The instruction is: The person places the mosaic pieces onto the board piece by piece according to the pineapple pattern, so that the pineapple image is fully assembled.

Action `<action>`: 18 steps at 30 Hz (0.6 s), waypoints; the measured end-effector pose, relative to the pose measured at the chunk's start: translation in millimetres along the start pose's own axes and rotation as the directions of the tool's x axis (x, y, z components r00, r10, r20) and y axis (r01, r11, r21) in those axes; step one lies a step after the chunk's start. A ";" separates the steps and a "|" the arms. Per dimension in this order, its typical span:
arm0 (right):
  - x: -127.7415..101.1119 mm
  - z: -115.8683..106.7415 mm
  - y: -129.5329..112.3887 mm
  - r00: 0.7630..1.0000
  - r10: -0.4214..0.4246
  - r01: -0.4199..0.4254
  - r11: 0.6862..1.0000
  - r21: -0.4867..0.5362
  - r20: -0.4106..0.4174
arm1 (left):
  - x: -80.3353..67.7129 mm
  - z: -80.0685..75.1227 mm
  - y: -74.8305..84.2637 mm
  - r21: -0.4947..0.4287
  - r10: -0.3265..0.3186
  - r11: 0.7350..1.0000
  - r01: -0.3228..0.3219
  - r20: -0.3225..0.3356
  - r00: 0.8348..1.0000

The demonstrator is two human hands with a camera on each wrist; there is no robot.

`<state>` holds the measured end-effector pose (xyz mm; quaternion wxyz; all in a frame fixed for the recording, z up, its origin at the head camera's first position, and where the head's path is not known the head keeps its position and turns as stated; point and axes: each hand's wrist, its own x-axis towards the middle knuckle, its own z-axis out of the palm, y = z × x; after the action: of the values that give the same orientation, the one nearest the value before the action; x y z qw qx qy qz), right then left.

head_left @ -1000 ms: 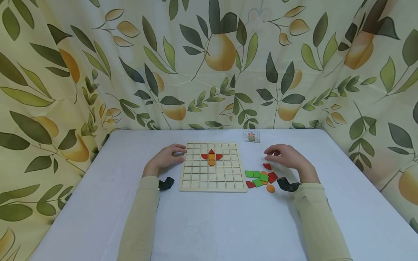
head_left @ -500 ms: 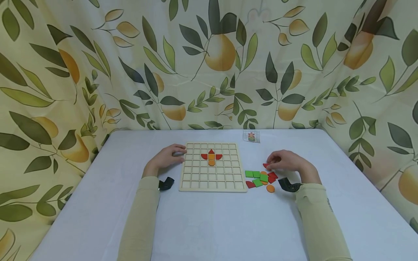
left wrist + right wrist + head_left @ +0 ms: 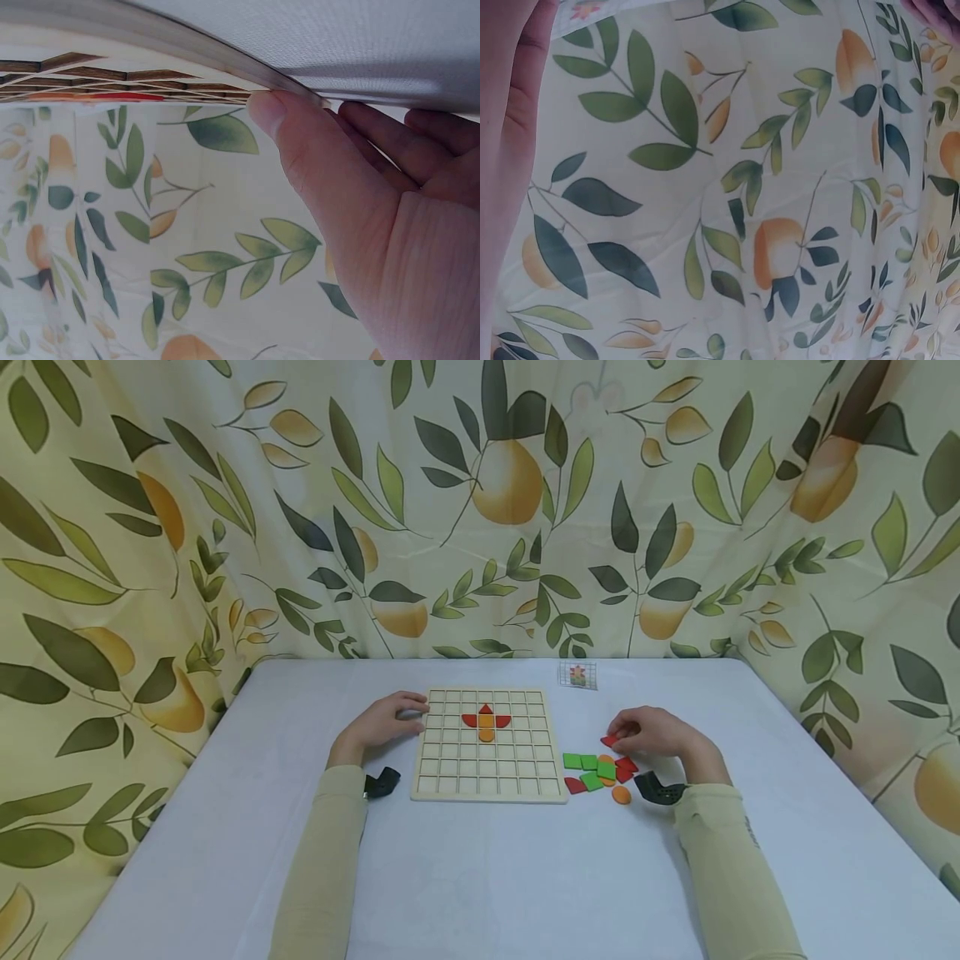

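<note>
A leaf-and-pear curtain [image 3: 480, 510] backs a white desk [image 3: 480, 877] where a person builds a picture on a wooden grid board [image 3: 487, 743]. The left hand [image 3: 382, 722] rests relaxed against the board's left edge, steadying it. The right hand [image 3: 652, 732] has its grip pinched on a red piece [image 3: 609, 741] at the top of the loose pile [image 3: 600, 771] just right of the board. Picking appears in hand; placing would call for carrying the piece beside the red-and-orange figure [image 3: 486, 722].
</note>
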<state>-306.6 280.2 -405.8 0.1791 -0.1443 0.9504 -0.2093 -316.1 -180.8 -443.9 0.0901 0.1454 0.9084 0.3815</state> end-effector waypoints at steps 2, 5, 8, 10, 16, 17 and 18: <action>0.5 0.6 -0.6 1.000 0.011 -0.011 1.000 -0.002 -0.011 | 0.2 0.0 0.1 -0.004 -0.003 1.000 0.003 0.000 1.000; 1.1 1.6 -1.7 0.999 0.027 -0.027 1.000 0.000 -0.023 | 0.5 0.1 -0.6 -0.009 -0.007 1.000 0.007 0.000 1.000; 1.4 2.1 -3.0 0.998 0.047 -0.047 0.999 0.004 -0.032 | 1.0 0.2 -1.5 -0.008 -0.007 1.000 0.007 -0.002 1.000; 1.4 2.1 -3.4 0.998 0.042 -0.042 0.999 0.004 -0.036 | 1.3 0.3 -1.9 -0.011 -0.007 1.000 0.007 -0.003 1.000; 1.1 2.9 -2.8 0.999 -0.013 0.014 1.000 0.006 -0.050 | 1.3 0.3 -1.6 -0.002 0.000 1.000 0.000 -0.004 1.000; 1.4 3.2 -2.5 0.998 -0.014 0.015 1.000 0.009 -0.053 | 1.3 0.3 -1.5 0.001 0.002 1.000 -0.002 -0.004 1.000; 1.9 3.6 -2.5 0.998 -0.012 0.012 1.000 0.012 -0.055 | 1.2 0.4 -1.4 -0.001 0.004 1.000 -0.004 -0.004 1.000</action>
<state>-306.4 276.2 -408.3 0.1523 -0.1431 0.9528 -0.2202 -317.4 -181.1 -445.2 0.0877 0.1466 0.9081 0.3823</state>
